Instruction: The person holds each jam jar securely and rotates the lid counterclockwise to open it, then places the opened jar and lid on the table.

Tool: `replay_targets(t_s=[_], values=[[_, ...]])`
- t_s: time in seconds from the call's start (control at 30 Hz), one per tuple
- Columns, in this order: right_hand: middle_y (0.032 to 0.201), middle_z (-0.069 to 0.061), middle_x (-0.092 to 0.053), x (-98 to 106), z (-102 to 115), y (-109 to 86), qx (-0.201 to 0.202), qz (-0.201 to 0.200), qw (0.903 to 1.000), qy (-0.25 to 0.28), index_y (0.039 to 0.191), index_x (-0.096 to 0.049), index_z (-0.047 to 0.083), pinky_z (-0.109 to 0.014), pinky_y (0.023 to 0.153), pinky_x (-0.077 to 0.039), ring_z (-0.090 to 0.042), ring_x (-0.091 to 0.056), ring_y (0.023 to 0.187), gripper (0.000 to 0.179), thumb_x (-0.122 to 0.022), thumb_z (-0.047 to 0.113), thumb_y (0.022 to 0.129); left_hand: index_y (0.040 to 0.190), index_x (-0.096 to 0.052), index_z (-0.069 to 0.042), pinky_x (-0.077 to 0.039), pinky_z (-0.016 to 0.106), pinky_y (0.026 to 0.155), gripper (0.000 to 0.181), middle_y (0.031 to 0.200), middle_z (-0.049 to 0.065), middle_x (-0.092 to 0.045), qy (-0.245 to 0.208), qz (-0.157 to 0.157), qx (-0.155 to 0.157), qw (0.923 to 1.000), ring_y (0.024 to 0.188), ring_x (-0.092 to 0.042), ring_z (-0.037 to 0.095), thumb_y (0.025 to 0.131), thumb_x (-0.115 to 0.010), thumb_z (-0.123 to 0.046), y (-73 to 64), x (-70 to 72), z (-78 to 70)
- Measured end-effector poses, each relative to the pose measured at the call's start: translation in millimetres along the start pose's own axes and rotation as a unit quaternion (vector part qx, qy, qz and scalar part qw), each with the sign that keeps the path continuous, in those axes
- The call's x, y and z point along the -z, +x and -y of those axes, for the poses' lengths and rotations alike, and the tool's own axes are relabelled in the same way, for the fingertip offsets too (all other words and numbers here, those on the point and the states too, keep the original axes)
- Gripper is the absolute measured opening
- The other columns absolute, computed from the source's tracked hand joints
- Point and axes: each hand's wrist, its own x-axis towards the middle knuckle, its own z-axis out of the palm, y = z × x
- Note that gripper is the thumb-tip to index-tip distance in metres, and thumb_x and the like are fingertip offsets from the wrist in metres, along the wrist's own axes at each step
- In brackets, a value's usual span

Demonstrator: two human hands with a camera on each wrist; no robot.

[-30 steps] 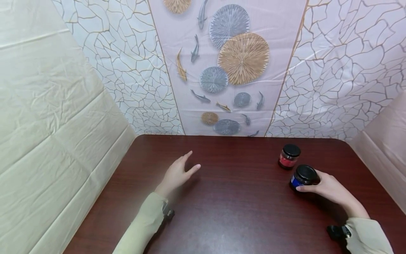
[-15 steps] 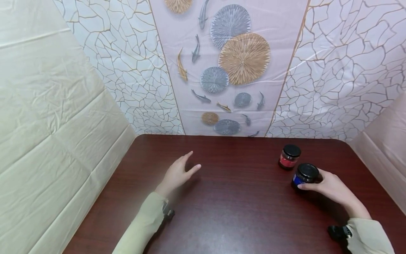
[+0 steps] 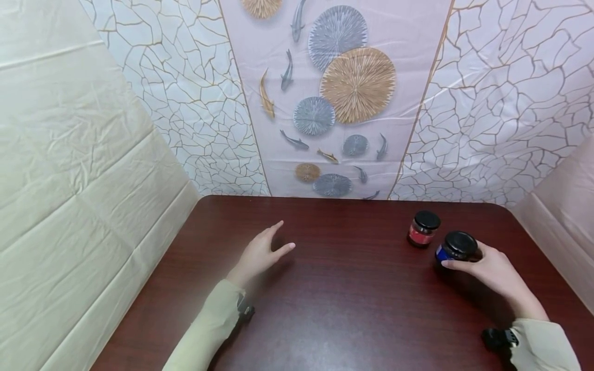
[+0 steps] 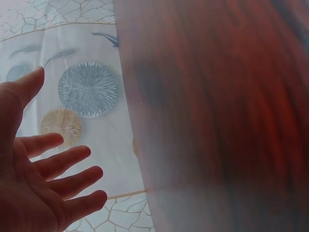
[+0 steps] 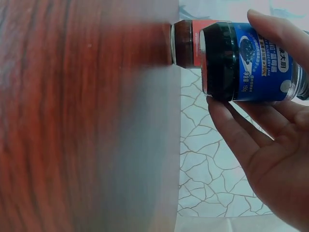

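My right hand (image 3: pixel 498 273) grips a small glass jar (image 3: pixel 458 246) with a black lid and a blue label, at the right of the table. In the right wrist view the thumb lies on one side of this blue-labelled jar (image 5: pixel 263 63) and the fingers on the other; its dark contents show below the label. Just beyond it, to the left, stands a second black-lidded jar (image 3: pixel 423 229) with a red label. My left hand (image 3: pixel 257 257) holds nothing, its thumb and fingers spread above the table's left half. Its palm and loosely extended fingers (image 4: pixel 70 162) show in the left wrist view.
The dark red-brown wooden table (image 3: pixel 334 293) has rounded far corners. Patterned cloth (image 3: pixel 325 154) with fish and round motifs hangs behind its far edge. Pale cloth (image 3: pixel 93 206) slopes along the left side, and more cloth (image 3: pixel 563 221) lines the right.
My right hand has moved the blue-labelled jar a little to the right and farther away in the head view. The left hand and the red-labelled jar stay nearly still.
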Motion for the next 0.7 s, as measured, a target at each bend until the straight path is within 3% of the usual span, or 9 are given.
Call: replay_targets(t_s=[0.5,0.7], values=[[0.123,-0.033,-0.063,14.9,0.8,-2.8,0.0,-0.041,0.9992,0.002,0.136,-0.054,-0.005,-0.056,0.083,-0.047,-0.044,-0.058,0.113,0.082,-0.078,0.054,0.083,0.156,-0.039,-0.016,-0.035,0.052,0.114,0.084,0.153,0.013,-0.046,0.003,0.009,-0.018,0.9998,0.142,-0.042,0.032,0.089,-0.071,-0.056,2.1,-2.0,-0.9],[0.128,-0.036,-0.058,23.6,0.8,-4.7,-0.015,-0.052,0.9985,0.011,0.138,-0.05,-0.006,-0.064,0.085,-0.044,-0.049,-0.051,0.118,0.086,-0.076,0.056,0.085,0.156,-0.039,-0.017,-0.034,0.052,0.115,0.082,0.153,0.014,-0.046,0.0,0.01,-0.021,0.9997,0.142,-0.041,0.033,0.09,-0.071,-0.053,1.9,-1.6,-4.5]])
